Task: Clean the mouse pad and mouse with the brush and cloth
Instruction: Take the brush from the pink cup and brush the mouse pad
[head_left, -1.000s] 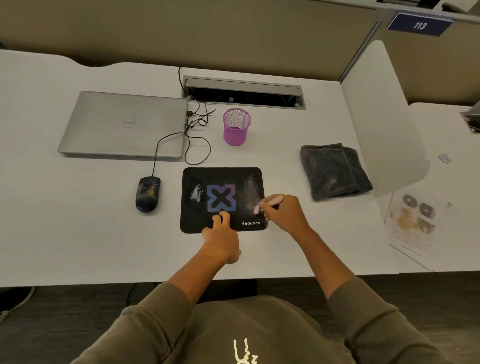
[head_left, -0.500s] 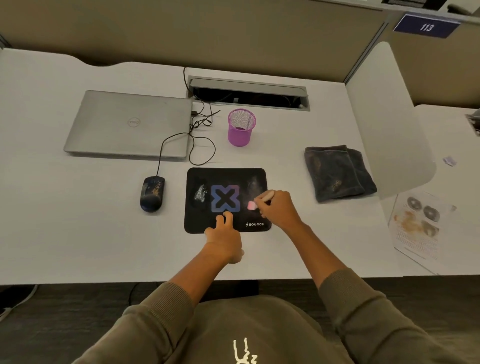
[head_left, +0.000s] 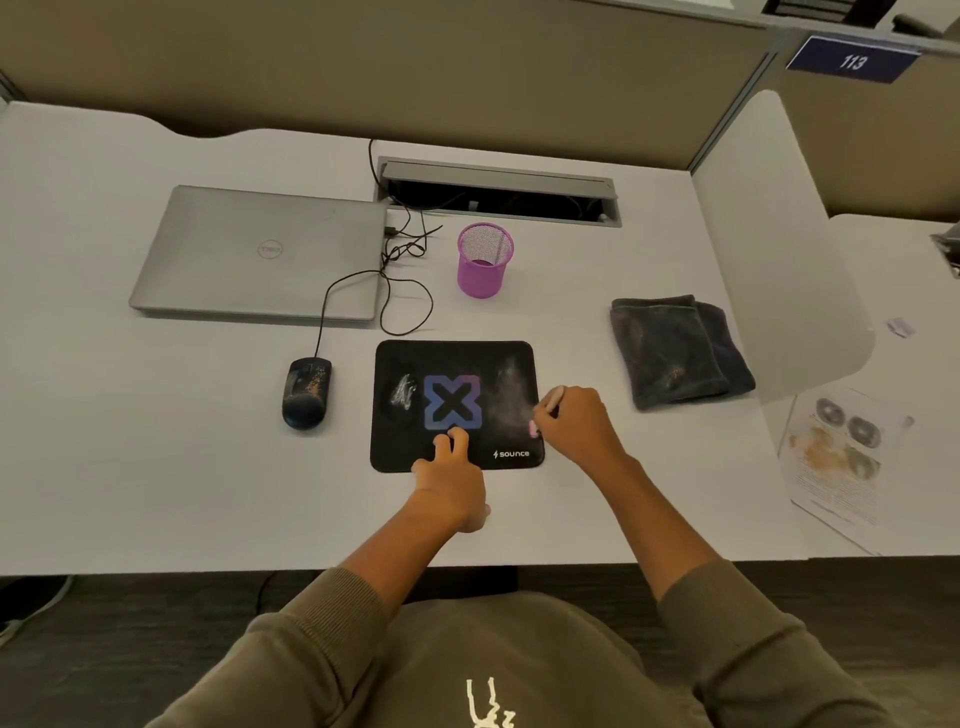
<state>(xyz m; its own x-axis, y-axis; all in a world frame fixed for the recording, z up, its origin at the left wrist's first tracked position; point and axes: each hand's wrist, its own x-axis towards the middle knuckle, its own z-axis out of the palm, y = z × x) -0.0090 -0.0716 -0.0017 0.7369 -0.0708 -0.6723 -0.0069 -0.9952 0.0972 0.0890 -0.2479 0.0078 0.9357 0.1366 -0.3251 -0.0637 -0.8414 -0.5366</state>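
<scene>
A black mouse pad (head_left: 457, 358) with a blue X and white dust smears lies in the middle of the desk. My left hand (head_left: 451, 480) presses two fingers on the pad's near edge. My right hand (head_left: 579, 426) grips a small brush (head_left: 551, 400) with a pale handle; its pink bristles touch the pad's right edge. A dark, dusty wired mouse (head_left: 306, 392) sits to the left of the pad. A folded dark grey cloth (head_left: 678, 351) lies to the right, apart from both hands.
A closed silver laptop (head_left: 260, 252) lies at the back left, the mouse cable (head_left: 405, 312) looping beside it. A purple mesh cup (head_left: 484, 260) stands behind the pad. A white divider panel (head_left: 769, 249) and printed paper (head_left: 836, 457) are on the right.
My right hand has swept the brush from the pad's middle right out to its right edge. My left hand has stayed on the near edge.
</scene>
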